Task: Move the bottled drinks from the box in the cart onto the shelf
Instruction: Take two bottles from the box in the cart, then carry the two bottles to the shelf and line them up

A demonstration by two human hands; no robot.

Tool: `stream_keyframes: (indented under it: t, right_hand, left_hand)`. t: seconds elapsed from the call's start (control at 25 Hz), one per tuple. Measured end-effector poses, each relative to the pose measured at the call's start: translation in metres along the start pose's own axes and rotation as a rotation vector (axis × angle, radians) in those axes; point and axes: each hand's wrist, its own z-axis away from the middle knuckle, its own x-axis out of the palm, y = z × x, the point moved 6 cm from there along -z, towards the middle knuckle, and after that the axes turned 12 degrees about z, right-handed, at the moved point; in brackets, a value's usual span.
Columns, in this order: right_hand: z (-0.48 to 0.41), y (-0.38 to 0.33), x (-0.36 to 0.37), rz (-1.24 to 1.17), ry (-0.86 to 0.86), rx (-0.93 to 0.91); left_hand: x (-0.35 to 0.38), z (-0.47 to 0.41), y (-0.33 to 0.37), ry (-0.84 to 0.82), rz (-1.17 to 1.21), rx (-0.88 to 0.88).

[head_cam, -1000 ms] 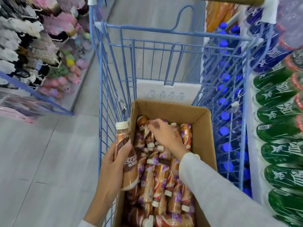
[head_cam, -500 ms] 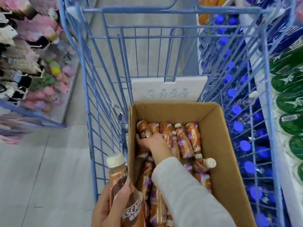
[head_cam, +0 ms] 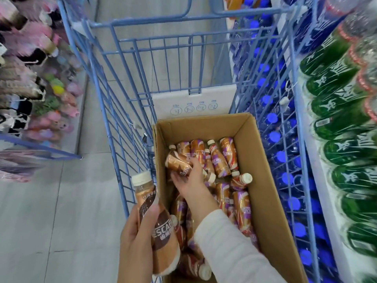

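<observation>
The left hand (head_cam: 135, 245) grips an upright coffee bottle (head_cam: 157, 227) just outside the blue cart (head_cam: 122, 111); the right hand (head_cam: 190, 181), inside the cardboard box (head_cam: 267, 201), curls its fingers (head_cam: 192, 163) round a second bottle (head_cam: 177, 163) among the heap; the shelf (head_cam: 320, 176) is to the right.

Left hand (head_cam: 132, 242) holds upright bottle (head_cam: 163, 235); right hand (head_cam: 191, 180) grips lying bottle (head_cam: 177, 162) inside box (head_cam: 265, 180).

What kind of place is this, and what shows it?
Most likely a supermarket aisle during restocking. A blue wire cart holds a cardboard box of bottled drinks, a shelf on the right carries rows of green bottles, and hanging goods fill the left side.
</observation>
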Motion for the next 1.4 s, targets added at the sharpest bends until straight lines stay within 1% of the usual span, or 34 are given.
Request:
stream_keyframes:
  t: [0.04, 0.16, 0.24, 0.32, 0.36, 0.4, 0.48, 0.52, 0.64, 0.76, 0.96, 1.08, 1.24, 1.4]
  right_hand:
    - [0.022, 0.000, -0.006, 0.074, -0.014, -0.050]
    - [0.067, 0.013, -0.042, 0.161, -0.123, -0.170]
    - [0.103, 0.017, -0.063, 0.121, -0.154, -0.240]
    - [0.159, 0.016, -0.078, 0.094, -0.192, -0.307]
    - [0.185, 0.018, -0.089, 0.085, -0.181, -0.307]
    - [0.215, 0.016, -0.099, 0.061, -0.223, -0.327]
    - [0.265, 0.013, -0.113, 0.013, -0.288, -0.380]
    - [0.280, 0.011, -0.126, -0.004, -0.284, -0.418]
    - [0.319, -0.001, -0.174, -0.025, -0.164, -0.556]
    - [0.366, -0.015, -0.236, -0.110, -0.081, -0.706]
    - [0.459, -0.012, -0.371, -0.183, 0.053, -0.908]
    - [0.510, 0.011, -0.466, -0.250, 0.123, -1.038]
    - [0.578, 0.054, -0.587, -0.291, 0.306, -1.146]
    - [0.649, 0.099, -0.685, -0.371, 0.450, -1.234]
  left_hand:
    - [0.004, 0.011, 0.009, -0.023, -0.012, 0.004]
    - [0.009, 0.037, 0.030, -0.115, 0.008, 0.019]
    - [0.016, 0.058, 0.036, -0.175, 0.013, 0.004]
    - [0.025, 0.086, 0.045, -0.215, 0.015, -0.021]
    - [0.030, 0.102, 0.048, -0.241, 0.016, -0.038]
    - [0.035, 0.119, 0.050, -0.268, 0.016, -0.046]
    - [0.045, 0.149, 0.051, -0.330, -0.011, -0.045]
    - [0.049, 0.165, 0.050, -0.356, -0.045, -0.037]
    - [0.071, 0.214, 0.038, -0.491, -0.124, -0.029]
    - [0.098, 0.263, 0.013, -0.654, -0.197, -0.011]
    - [0.139, 0.388, -0.052, -0.948, -0.363, 0.001]
    - [0.142, 0.473, -0.113, -1.086, -0.460, -0.031]
    - [0.128, 0.583, -0.196, -1.261, -0.544, -0.074]
    - [0.112, 0.690, -0.261, -1.452, -0.586, -0.119]
